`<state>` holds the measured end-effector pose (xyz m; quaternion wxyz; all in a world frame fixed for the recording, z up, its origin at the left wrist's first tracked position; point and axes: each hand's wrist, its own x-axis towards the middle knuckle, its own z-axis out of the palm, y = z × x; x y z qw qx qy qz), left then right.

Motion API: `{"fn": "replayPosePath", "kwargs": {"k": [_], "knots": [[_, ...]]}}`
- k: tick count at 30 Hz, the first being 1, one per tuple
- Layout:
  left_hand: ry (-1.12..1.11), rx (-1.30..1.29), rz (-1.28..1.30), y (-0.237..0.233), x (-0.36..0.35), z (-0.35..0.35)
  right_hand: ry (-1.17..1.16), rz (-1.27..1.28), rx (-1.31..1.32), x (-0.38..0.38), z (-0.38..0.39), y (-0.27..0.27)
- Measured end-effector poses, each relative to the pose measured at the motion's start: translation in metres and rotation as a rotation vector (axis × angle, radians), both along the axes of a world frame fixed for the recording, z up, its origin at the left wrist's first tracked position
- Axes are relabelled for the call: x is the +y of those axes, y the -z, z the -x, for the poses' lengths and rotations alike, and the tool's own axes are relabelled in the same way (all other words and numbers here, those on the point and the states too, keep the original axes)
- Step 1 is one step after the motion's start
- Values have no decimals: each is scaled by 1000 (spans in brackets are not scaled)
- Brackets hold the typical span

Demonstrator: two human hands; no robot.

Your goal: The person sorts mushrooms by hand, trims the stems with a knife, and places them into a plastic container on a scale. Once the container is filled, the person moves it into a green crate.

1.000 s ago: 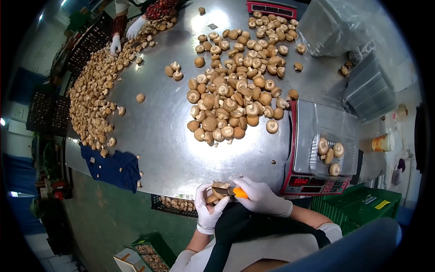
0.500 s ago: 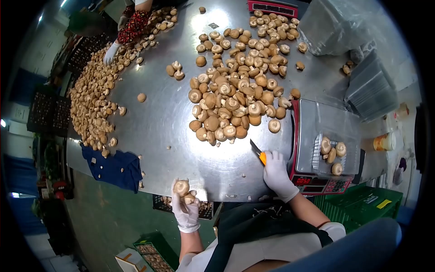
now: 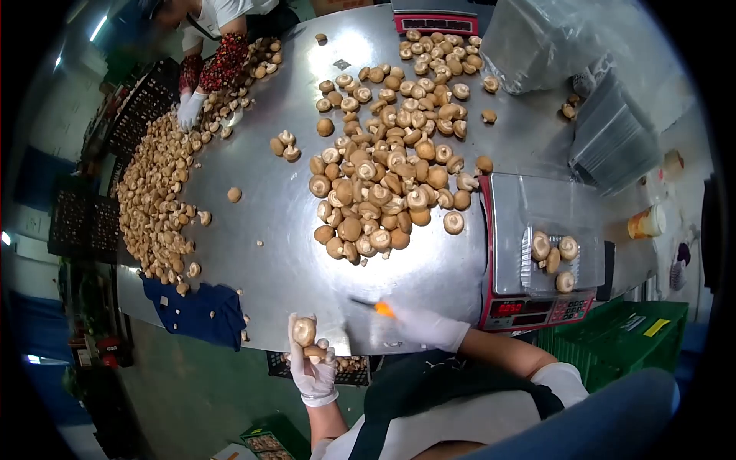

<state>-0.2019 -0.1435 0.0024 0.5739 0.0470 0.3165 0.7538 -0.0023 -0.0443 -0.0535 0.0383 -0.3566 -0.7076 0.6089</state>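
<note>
Two mushrooms [image 3: 305, 333] sit in the gloved left hand [image 3: 314, 376], which lies between six and seven o'clock at the near edge of the steel table [image 3: 268, 253]; its fingers curl around them. The gloved right hand [image 3: 426, 328], at five o'clock, is blurred but grips the orange handle of a knife [image 3: 384, 310], its blade directed towards ten o'clock, over the tabletop and apart from the held mushrooms. A heap of mushrooms [image 3: 376, 184] occupies the centre, extending towards one o'clock. At three o'clock, a red-framed scale [image 3: 510, 199] bears a clear tray [image 3: 589, 268] containing four mushrooms; stacked clear containers [image 3: 617, 138] stand between two and three o'clock. A blue cloth [image 3: 195, 313] hangs over the edge at eight o'clock. A co-worker's gloved hands [image 3: 189, 112] touch a second heap [image 3: 153, 203] at ten o'clock.
</note>
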Motion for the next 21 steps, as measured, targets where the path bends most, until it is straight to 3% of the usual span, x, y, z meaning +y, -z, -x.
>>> {"fn": "replayPosePath", "kwargs": {"k": [2, 6, 8, 9, 11, 12, 14, 16, 18, 20, 21], "knots": [[45, 45, 66, 1, 4, -5, 115, -542, -382, 13, -15, 15], [170, 138, 162, 11, 24, -27, 159, -836, -468, 10, -34, 20], [220, 442, 294, 9, 36, -49, 201, -752, -306, 6, -37, -3], [266, 700, 238, 20, 38, -55, 209, -757, -317, 5, -38, -6], [237, 1257, -31, 35, 45, -75, 475, 289, 474, 3, -39, -12], [282, 1386, -69, 31, 49, -86, 544, 798, 590, 7, -46, -52], [293, 1637, -384, 22, 68, -108, 594, 832, 908, 2, -42, -37], [385, 1521, -469, 13, 76, -123, 786, 1001, 793, 7, -58, -62], [388, 1375, -533, 3, 85, -130, 774, 973, 890, 7, -85, -71], [317, 1528, -571, -1, 101, -121, 727, 223, 546, 2, -119, -98], [298, 1662, -521, -5, 114, -116, 825, 214, 553, 2, -141, -108]]}}
